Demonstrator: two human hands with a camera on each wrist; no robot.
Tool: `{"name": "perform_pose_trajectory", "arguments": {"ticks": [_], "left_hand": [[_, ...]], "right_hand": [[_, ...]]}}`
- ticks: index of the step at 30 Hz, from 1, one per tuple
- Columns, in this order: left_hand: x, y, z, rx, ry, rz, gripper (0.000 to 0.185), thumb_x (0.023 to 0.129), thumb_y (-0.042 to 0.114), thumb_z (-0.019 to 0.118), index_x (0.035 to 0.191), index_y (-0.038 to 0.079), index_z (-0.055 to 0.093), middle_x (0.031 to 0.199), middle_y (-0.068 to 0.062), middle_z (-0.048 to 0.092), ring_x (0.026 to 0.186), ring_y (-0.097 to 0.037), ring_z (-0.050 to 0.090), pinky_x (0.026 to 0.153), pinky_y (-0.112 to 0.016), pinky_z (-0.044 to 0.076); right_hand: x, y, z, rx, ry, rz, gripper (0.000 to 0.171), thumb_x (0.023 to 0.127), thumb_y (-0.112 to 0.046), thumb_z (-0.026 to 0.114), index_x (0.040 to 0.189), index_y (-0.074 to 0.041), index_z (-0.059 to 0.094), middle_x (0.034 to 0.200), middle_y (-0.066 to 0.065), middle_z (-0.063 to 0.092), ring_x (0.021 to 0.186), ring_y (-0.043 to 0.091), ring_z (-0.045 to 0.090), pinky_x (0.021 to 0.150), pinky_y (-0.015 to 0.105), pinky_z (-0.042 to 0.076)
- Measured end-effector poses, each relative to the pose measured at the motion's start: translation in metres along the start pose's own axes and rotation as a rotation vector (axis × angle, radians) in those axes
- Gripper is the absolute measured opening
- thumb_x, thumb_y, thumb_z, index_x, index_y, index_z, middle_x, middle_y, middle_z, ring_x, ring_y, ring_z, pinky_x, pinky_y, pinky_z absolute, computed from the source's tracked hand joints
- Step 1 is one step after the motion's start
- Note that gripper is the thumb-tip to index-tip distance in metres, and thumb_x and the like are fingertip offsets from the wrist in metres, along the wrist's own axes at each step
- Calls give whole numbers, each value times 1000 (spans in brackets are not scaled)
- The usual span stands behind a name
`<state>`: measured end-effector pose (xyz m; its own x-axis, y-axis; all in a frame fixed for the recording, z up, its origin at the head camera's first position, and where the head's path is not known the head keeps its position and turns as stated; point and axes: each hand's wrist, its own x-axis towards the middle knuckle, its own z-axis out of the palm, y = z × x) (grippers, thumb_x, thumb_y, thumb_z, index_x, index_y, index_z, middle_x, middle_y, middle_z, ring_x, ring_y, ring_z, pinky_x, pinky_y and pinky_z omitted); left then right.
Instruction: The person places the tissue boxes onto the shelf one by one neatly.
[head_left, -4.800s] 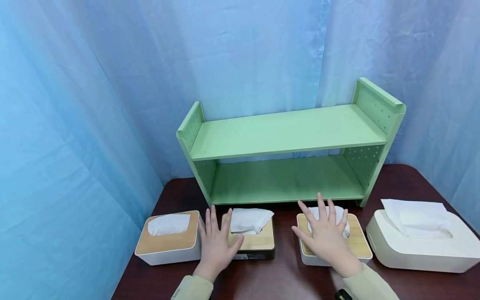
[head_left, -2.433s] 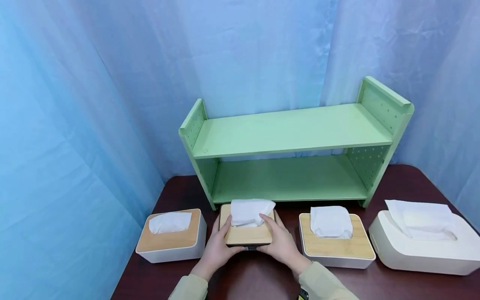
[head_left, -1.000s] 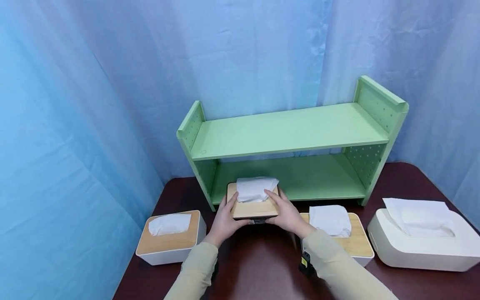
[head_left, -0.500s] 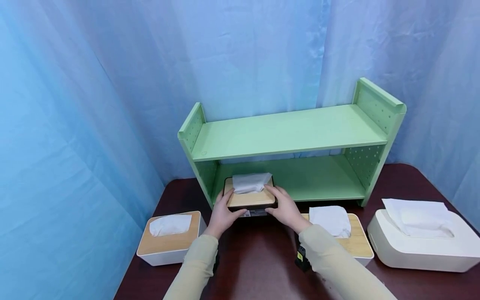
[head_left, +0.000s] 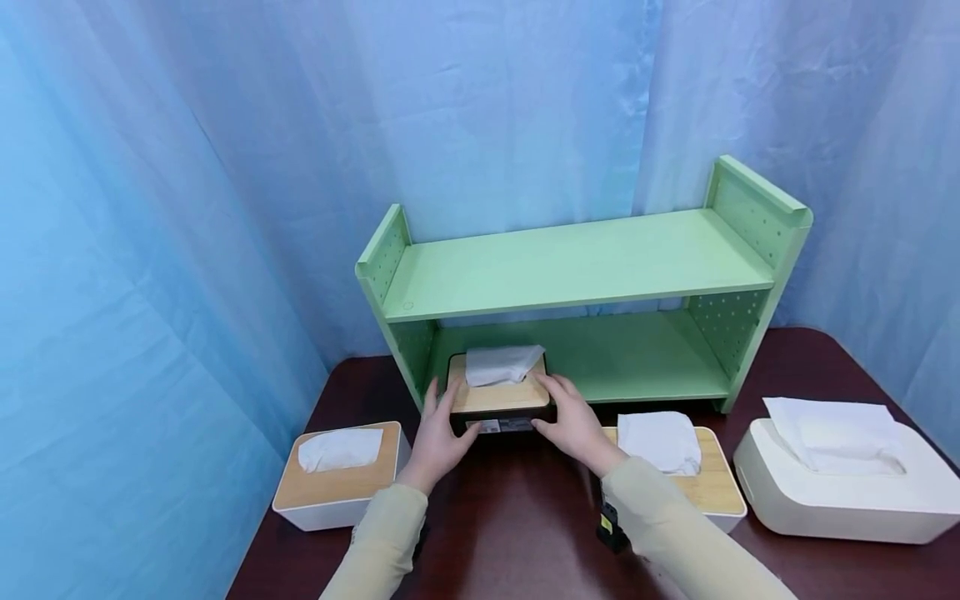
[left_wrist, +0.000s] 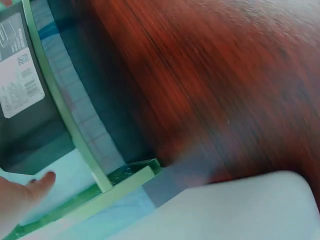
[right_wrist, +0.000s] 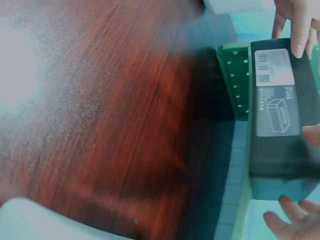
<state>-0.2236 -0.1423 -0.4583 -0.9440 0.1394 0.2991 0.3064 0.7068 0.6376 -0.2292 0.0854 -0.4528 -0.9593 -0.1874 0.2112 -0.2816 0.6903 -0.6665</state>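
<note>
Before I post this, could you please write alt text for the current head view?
A person's left hand and right hand flank a black, wood-topped tissue box at the lower level of a green shelf unit, toward its left. Three more tissue boxes sit on the table in front; a blue curtain hangs behind.

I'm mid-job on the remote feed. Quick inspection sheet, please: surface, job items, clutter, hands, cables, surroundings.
Surface: dark reddish table, shiny.
Job items: black box, wood-topped, at the left of the lower tier of the green rack; left box, middle box and cream box on the table; tissue sticks out of all four.
Clutter: nothing seen beyond these.
Left hand: fingers spread at the black box's left end.
Right hand: around its right end; firmness of grip unclear.
Cables: nothing seen.
Surroundings: blue curtain behind and at both sides.
</note>
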Motion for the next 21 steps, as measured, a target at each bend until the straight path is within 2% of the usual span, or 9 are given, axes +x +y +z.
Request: {"name": "perform_pose_trajectory", "arguments": {"ticks": [3,6,11,14,16,18,21], "left_hand": [[-9,3,-3,50,16,25,68,86,19,69,145,12,37,154,-25,13,135,-48,28,93,-55,45],[-19,7,-6,119,41,81,65,86,19,68,144,10,39,153,-25,15,137,-46,25,97,-56,41],[-36,13,-6,236,47,183,63,87,23,67,142,8,41,151,-28,20,138,-46,21,103,-60,32],[-44,14,-2,312,10,183,65,89,32,64,145,11,38,152,-27,18,140,-47,16,106,-64,23],[-49,14,1,368,-23,173,66,91,37,61,147,13,36,154,-25,15,140,-47,13,106,-67,17],[-52,13,5,435,-51,162,66,91,42,57,148,16,35,156,-22,13,141,-47,12,105,-70,13],[-56,11,10,487,-76,152,64,92,44,54,148,18,35,157,-20,11,141,-46,10,103,-72,9]], "right_hand": [[-6,-3,-6,-34,32,-26,68,83,-14,71,143,-7,39,145,27,33,117,43,52,86,51,49],[-14,-8,-12,-68,72,-79,66,83,-13,71,141,-5,41,146,28,32,118,45,50,84,52,49],[-31,-12,-17,-204,123,-237,61,80,-14,73,136,-6,49,145,24,36,123,45,45,95,57,41],[-40,-10,-14,-308,136,-320,60,78,-17,76,133,-9,53,145,23,37,125,47,41,101,63,32],[-46,-7,-10,-357,120,-340,61,78,-21,76,134,-11,53,146,22,36,128,48,37,102,66,26],[-50,-5,-6,-386,90,-331,63,79,-26,76,136,-15,52,148,20,34,131,49,31,102,69,19],[-54,-3,-2,-426,40,-292,65,81,-34,73,140,-22,48,152,14,31,136,47,24,102,70,13]]}}
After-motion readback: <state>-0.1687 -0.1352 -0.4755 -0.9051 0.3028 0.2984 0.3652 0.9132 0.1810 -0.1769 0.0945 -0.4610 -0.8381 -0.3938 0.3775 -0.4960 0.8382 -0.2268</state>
